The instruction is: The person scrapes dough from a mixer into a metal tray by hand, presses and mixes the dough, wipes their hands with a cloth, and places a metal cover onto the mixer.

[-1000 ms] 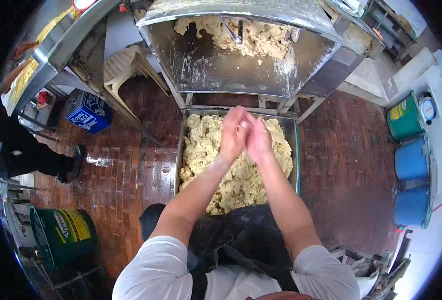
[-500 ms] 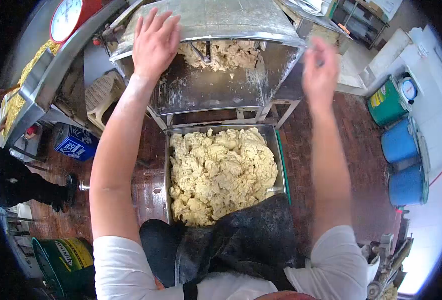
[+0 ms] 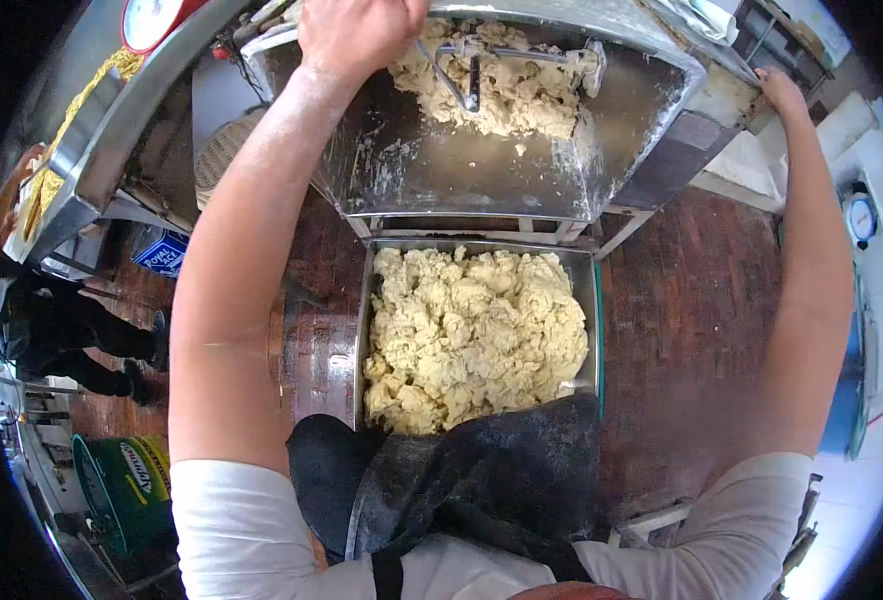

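"Where's the mixer [image 3: 442,180]?"
"Ahead of you, mouth towards you, long axis left to right, dough [image 3: 532,95] inside. Your left hand [image 3: 362,35] is over its upper edge, your right hand [image 3: 784,92] out beyond its right side; I can't tell whether either grips."
"Anything between?"
"A tray [image 3: 592,300] of yellower dough [image 3: 477,330]. A stool [image 3: 220,150] stands left."

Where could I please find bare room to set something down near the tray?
Brick floor lies bare between the tray and the right arm; a narrower strip shows left of the tray. The tray itself is crowded with heaped dough.
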Motion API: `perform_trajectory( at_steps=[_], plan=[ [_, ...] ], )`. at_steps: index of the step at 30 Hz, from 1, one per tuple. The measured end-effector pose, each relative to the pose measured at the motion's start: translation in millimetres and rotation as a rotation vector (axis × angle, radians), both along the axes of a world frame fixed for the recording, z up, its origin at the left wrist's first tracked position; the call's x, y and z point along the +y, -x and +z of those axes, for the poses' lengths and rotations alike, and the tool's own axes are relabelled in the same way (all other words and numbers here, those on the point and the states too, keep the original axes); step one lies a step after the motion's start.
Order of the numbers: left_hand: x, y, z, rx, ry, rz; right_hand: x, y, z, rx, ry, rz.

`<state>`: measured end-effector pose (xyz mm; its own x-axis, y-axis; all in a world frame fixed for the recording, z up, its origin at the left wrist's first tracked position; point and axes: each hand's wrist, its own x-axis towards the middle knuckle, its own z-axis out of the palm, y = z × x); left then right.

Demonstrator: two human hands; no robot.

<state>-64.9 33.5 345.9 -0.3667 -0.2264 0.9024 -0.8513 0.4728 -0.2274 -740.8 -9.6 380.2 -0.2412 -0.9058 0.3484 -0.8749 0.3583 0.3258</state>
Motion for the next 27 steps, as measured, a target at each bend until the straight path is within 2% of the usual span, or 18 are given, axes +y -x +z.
perform_trajectory(
  at_steps=[3, 6, 7, 9, 10, 12, 14, 15, 18, 21, 24, 27],
  plan=[
    [4, -3, 0, -0.062, 0.022, -0.049, -3, -11, 14, 0.069, -0.126, 0.029],
    [4, -2, -2, -0.057, 0.044, -0.025, -20, 12, 15, 0.109, -0.101, 0.056],
    [3, -1, -2, -0.056, 0.043, -0.023, -42, 58, 24, 0.039, -0.217, 0.094],
    [3, -1, -3, -0.049, 0.051, 0.002, -51, 55, 30, -0.031, -0.336, 0.136],
    [3, -1, -3, -0.051, 0.05, 0.001, -37, 6, 27, 0.082, -0.334, 0.005],
    [3, 0, -4, -0.02, 0.04, 0.003, -19, -33, 24, 0.198, -0.328, -0.127],
    [2, 1, -5, -0.013, 0.035, 0.006, -12, -34, 12, -0.006, 0.064, -0.168],
    [1, 0, -6, -0.006, 0.033, 0.017, -14, -31, 15, -0.006, 0.065, -0.166],
    [1, 0, -6, 0.013, 0.03, -0.016, -31, -10, 17, -0.071, -0.094, -0.158],
    [-1, 1, -6, 0.018, 0.046, -0.013, -39, 1, 16, -0.016, -0.096, -0.133],
    [-2, 1, -7, 0.012, 0.076, 0.001, -42, 15, 30, -0.063, -0.318, -0.18],
    [-3, 0, -8, 0.025, 0.046, -0.013, -25, 17, 24, -0.181, -0.377, 0.075]
  ],
)
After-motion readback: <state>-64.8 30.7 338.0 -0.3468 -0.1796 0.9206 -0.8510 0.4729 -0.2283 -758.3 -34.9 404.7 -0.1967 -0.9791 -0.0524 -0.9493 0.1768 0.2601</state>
